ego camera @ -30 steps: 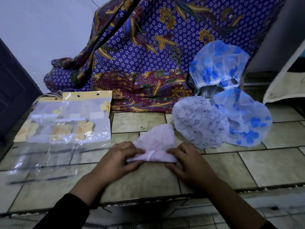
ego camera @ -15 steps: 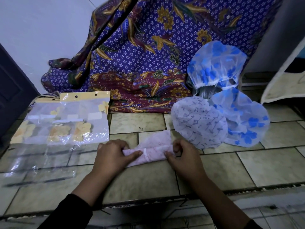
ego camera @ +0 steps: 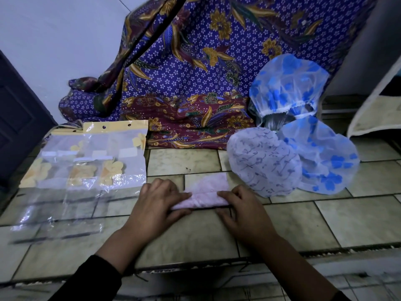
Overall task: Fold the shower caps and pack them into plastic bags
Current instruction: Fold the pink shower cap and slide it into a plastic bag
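- Gripping the pink shower cap [ego camera: 204, 195] at both ends: left hand [ego camera: 158, 203] and right hand [ego camera: 240, 210], fingers curled on top and thumbs at the near edge, probably to stop the fold from springing open.
- Lying on the tiled counter [ego camera: 184, 235] between the fingertips, folded to a narrow band.
- Beyond the right fingers: white shower cap with grey print [ego camera: 263, 161], then blue-flowered shower caps [ego camera: 325, 168], not yet folded.
- Left of the left fingers: clear plastic bags [ego camera: 91, 153], near, seemingly ready for packing.
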